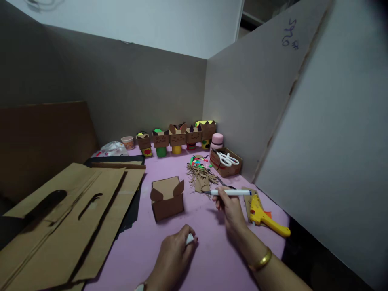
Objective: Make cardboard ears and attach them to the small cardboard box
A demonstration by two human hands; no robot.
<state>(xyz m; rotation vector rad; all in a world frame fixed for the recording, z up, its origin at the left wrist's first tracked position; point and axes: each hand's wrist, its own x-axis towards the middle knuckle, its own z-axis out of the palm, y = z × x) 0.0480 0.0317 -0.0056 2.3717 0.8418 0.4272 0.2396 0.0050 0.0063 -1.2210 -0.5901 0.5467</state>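
Observation:
Between thumb and fingers, my right hand [232, 212] grips a white marker [235, 192] with its dark tip pointing left. My left hand [174, 252] is closed around a small white cap [189, 239], low over the pink table. Just beyond my left hand sits a small cardboard box [168, 204] with two ear-shaped pieces on its top edge. Neither hand touches that box. A yellow glue gun [263, 216] lies to the right of my right hand on a bit of cardboard.
Flat cardboard sheets [75, 226] cover the left side. Cardboard scraps [201, 178] lie in the middle. White scissors [227, 159] rest in an open box [226, 167]. Several cardboard animal heads on coloured bases, one a brown head [177, 137], line the back. Grey panels [136, 89] enclose the table.

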